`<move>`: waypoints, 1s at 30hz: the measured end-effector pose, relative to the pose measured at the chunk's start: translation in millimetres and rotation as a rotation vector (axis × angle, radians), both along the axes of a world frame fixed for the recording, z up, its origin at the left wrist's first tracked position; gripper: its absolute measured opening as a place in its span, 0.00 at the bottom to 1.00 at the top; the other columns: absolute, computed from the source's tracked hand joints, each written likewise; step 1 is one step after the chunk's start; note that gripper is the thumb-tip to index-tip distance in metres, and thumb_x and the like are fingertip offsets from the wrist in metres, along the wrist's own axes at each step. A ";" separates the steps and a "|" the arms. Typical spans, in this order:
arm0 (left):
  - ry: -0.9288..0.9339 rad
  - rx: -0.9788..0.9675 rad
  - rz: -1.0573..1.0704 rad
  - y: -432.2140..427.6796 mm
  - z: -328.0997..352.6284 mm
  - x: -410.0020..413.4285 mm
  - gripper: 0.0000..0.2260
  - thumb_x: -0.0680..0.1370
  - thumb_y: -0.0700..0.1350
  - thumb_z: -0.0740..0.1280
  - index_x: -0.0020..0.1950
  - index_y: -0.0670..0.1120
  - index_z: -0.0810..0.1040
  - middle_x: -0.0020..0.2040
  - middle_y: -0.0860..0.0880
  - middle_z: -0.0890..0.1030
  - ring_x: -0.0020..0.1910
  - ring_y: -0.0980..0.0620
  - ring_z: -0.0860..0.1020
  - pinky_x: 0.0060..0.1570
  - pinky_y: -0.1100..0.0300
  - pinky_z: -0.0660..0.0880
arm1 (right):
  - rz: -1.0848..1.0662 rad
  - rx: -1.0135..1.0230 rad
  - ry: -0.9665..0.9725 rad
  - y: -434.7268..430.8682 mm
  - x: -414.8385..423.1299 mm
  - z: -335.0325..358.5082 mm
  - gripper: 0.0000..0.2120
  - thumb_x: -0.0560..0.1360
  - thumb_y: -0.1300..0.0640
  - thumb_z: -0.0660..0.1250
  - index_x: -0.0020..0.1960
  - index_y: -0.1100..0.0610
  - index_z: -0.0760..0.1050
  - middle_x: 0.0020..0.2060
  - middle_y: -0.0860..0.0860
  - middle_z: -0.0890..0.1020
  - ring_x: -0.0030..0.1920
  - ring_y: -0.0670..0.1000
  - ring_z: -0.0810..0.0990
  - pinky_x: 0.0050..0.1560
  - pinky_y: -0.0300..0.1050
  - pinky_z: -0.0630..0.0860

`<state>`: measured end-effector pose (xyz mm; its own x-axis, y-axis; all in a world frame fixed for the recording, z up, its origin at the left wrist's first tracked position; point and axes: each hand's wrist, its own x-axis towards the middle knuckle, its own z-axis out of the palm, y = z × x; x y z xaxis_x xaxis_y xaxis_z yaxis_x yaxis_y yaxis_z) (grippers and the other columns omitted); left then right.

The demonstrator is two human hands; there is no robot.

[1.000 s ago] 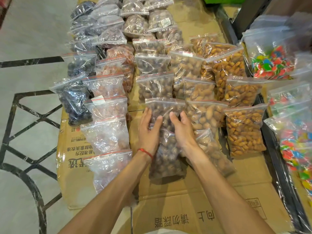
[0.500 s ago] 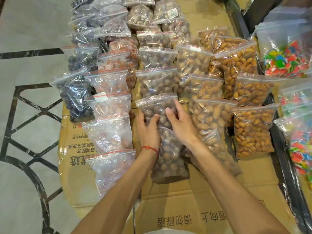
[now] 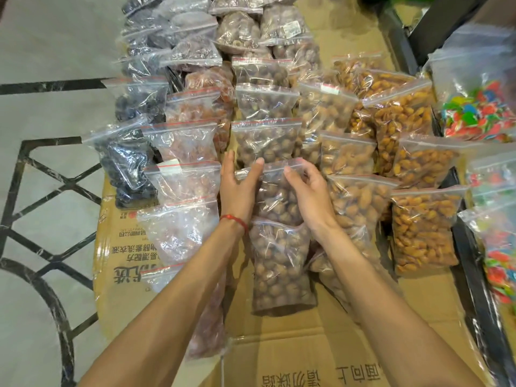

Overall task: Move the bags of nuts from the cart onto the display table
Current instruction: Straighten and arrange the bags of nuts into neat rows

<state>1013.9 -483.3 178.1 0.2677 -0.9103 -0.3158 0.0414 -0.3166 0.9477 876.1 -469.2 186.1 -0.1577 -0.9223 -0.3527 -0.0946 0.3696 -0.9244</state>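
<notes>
**Nut bag being set in its row**

The bag of brown nuts [image 3: 279, 196] lies on the counter [image 3: 279, 344] just behind the front bag [image 3: 282, 269], overlapping it. This is probably the placing step. Next it wants squaring, then release. Behind-left of the front bag, the left hand [image 3: 240, 188] lies straight-fingered with its thumb on the zip. Behind-right, the right hand [image 3: 310, 194] has its grip pinched on the bag's corner.
</notes>
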 end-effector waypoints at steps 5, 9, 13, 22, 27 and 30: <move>-0.018 -0.002 -0.075 -27.3 -0.3 4.1 0.36 0.72 0.62 0.75 0.77 0.53 0.70 0.74 0.53 0.75 0.73 0.54 0.73 0.75 0.46 0.69 | 0.094 -0.066 0.093 -20.7 -1.1 6.7 0.36 0.80 0.43 0.72 0.83 0.51 0.64 0.80 0.47 0.69 0.79 0.47 0.67 0.81 0.54 0.66; -0.132 -0.046 -0.119 -26.8 -4.5 1.6 0.18 0.79 0.58 0.69 0.67 0.53 0.78 0.61 0.54 0.83 0.63 0.56 0.80 0.70 0.49 0.73 | 0.117 -0.063 0.174 -24.4 3.0 -2.2 0.35 0.82 0.46 0.71 0.84 0.50 0.61 0.82 0.47 0.65 0.81 0.45 0.63 0.82 0.49 0.62; -0.175 -0.014 -0.072 -21.9 -7.5 -5.6 0.21 0.78 0.63 0.68 0.61 0.48 0.78 0.53 0.53 0.83 0.55 0.54 0.80 0.59 0.53 0.74 | 0.132 -0.007 0.129 -26.4 0.6 -8.5 0.38 0.81 0.41 0.70 0.85 0.47 0.57 0.83 0.46 0.63 0.82 0.46 0.62 0.82 0.54 0.63; -0.274 0.016 -0.106 -19.8 -11.8 -7.9 0.33 0.76 0.69 0.63 0.76 0.52 0.71 0.72 0.52 0.77 0.71 0.52 0.74 0.73 0.50 0.69 | 0.181 0.078 0.202 -33.1 -3.3 -17.8 0.44 0.74 0.27 0.69 0.84 0.43 0.61 0.76 0.51 0.71 0.76 0.46 0.69 0.81 0.49 0.63; -0.330 0.055 -0.131 -24.9 -9.0 1.5 0.26 0.81 0.62 0.65 0.76 0.50 0.70 0.70 0.49 0.77 0.70 0.48 0.74 0.73 0.49 0.69 | 0.174 0.078 0.209 -30.6 5.6 -12.1 0.40 0.78 0.35 0.68 0.84 0.49 0.61 0.78 0.52 0.67 0.81 0.49 0.61 0.83 0.48 0.56; -0.379 0.068 -0.162 -21.7 -0.9 1.5 0.32 0.80 0.63 0.65 0.79 0.47 0.67 0.73 0.50 0.75 0.70 0.49 0.73 0.74 0.49 0.69 | 0.271 0.070 0.314 -29.0 -3.8 9.1 0.38 0.81 0.40 0.68 0.85 0.53 0.60 0.81 0.53 0.67 0.82 0.52 0.63 0.82 0.54 0.61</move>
<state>1015.4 -505.0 177.2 0.2318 -0.9307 -0.2829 -0.3617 -0.3525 0.8631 872.3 -498.1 195.2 -0.0228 -0.9207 -0.3895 -0.4703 0.3537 -0.8085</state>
